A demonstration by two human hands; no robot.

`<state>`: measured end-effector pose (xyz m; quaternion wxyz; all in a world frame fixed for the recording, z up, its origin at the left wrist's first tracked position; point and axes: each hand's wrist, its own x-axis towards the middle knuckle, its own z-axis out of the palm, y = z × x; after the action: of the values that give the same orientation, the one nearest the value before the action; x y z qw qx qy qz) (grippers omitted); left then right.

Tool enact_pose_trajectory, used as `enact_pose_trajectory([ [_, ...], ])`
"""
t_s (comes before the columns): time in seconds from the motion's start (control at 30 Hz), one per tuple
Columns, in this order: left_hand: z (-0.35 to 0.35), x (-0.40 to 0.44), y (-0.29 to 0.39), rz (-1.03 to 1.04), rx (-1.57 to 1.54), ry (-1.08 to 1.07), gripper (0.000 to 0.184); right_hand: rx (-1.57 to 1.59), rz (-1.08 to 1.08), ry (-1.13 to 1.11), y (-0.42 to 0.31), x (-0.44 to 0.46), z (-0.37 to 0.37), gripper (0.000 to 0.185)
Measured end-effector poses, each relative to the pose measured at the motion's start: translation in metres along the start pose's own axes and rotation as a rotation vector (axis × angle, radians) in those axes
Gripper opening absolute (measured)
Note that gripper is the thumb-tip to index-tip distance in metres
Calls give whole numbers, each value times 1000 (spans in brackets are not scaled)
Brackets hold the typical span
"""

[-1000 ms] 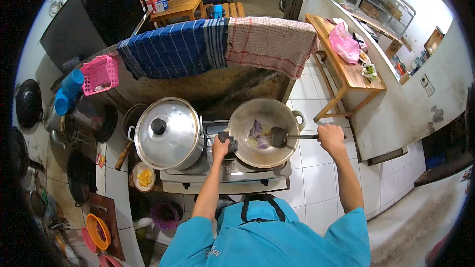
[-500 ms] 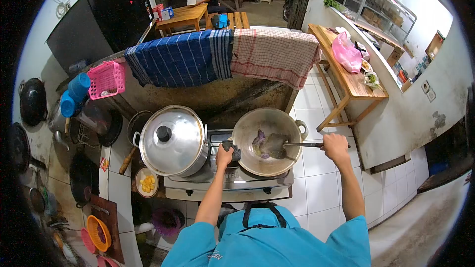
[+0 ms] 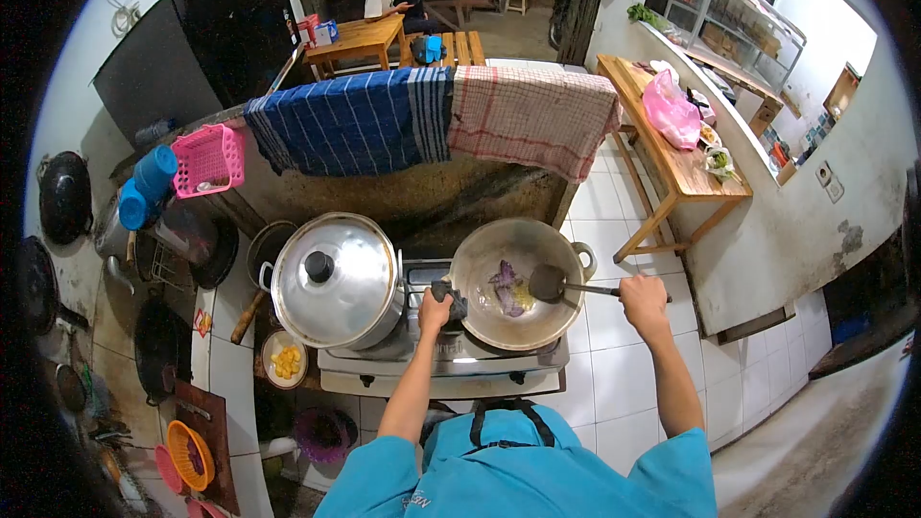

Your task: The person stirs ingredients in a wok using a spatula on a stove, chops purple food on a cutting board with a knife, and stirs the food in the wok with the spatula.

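My left hand (image 3: 434, 311) is closed on a dark cloth (image 3: 452, 301) at the left rim of a grey wok (image 3: 494, 242); the wok handle there is hidden. My right hand (image 3: 643, 305) grips a long-handled spatula (image 3: 549, 283), which reaches in over the wok's right side. Purple slices (image 3: 507, 290), looking like shallots, lie in shiny oil at the wok's bottom, left of the spatula blade. The wok rests on a gas stove (image 3: 451, 366), beside a large lidded pot (image 3: 360, 273).
A bowl (image 3: 271, 343) of yellow pieces stands left of the stove. Blue and checked towels (image 3: 532, 115) hang over the low wall ahead. Pans and baskets (image 3: 206, 155) crowd the left side. A wooden table (image 3: 686, 173) stands right; a person (image 3: 384, 0) sits far back.
The spatula blade has moved from among the purple slices up and right, toward the wok's right side. The slices now show more fully. My left hand still holds the cloth.
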<state>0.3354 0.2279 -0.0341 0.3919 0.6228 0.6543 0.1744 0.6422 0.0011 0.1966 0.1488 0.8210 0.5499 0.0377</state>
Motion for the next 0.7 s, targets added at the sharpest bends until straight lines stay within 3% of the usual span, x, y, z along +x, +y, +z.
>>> enact_pose_trajectory([
  [0.3,11,9,-16,60,-62,49,54,41,1,51,6,-9,17,13],
  [0.53,0,-1,-1,7,-75,36,57,103,-9,-50,23,-9,0,17],
  [0.7,13,14,-25,-3,-139,20,63,96,-34,-85,12,-6,-4,4],
])
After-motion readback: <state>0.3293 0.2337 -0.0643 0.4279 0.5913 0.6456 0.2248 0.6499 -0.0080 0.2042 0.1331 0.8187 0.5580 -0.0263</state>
